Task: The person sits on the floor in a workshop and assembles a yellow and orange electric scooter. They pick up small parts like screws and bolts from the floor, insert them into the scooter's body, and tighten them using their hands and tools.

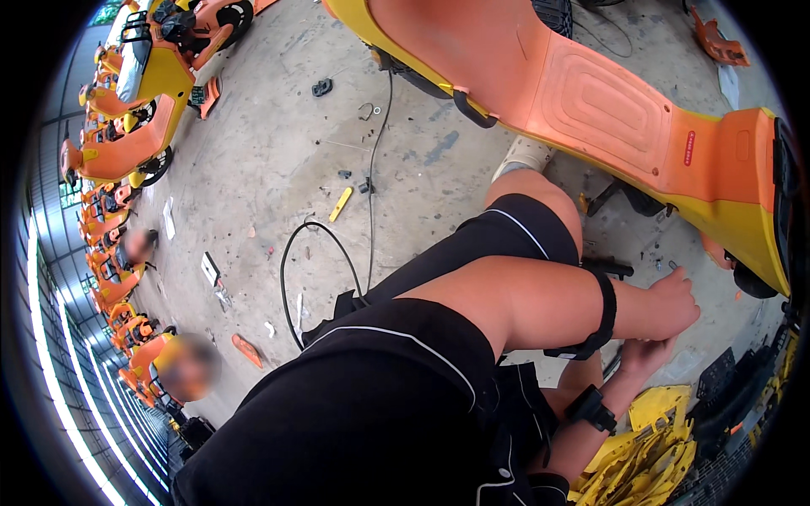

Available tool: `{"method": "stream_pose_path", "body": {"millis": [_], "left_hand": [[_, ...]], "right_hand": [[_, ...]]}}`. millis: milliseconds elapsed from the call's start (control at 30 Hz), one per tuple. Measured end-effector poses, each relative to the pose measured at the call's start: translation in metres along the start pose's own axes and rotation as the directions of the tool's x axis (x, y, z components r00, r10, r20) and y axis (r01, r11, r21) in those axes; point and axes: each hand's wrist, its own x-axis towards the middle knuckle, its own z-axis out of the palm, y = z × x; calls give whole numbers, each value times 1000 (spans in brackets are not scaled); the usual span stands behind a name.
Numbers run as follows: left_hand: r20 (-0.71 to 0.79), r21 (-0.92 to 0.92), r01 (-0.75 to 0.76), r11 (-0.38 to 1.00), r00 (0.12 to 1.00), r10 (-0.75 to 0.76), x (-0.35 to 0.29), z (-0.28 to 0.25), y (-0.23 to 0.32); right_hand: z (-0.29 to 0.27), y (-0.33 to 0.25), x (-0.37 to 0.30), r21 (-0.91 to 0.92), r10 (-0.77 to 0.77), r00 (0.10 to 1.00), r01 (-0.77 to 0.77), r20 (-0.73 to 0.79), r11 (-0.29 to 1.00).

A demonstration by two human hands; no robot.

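Observation:
My left hand (672, 305) reaches across to the right side of the view, its fingers curled closed. Close against it, slightly lower, is my right hand (648, 356), also curled; its fingers are partly hidden behind the left. Whatever lies between the hands cannot be made out. A black strap circles my left forearm, and a black watch-like band (593, 409) is on my right wrist. Just beyond the hands stands an orange and yellow scooter (599, 97), its footboard facing up. Neither hand visibly touches it. A dark cylindrical part (609, 267) shows on the floor side beneath the scooter.
Yellow plastic panels (645, 455) are piled at lower right, beside black slatted pieces (717, 379). A black cable (375, 169) loops over the concrete floor. A yellow strip (341, 204) and small parts lie scattered. Scooters (135, 143) line the left, near a blurred person (187, 367).

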Motion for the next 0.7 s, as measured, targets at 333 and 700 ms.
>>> {"method": "stream_pose_path", "body": {"millis": [333,700], "left_hand": [[-169,61,14,998,986,-4,-10,4,-3],[41,22,23,999,999,-24,-8,-4,-2]], "right_hand": [[23,16,-5,-115,-49,983,29,-179,993],[35,23,-6,-132,-65,974,37,-215,991]]}}
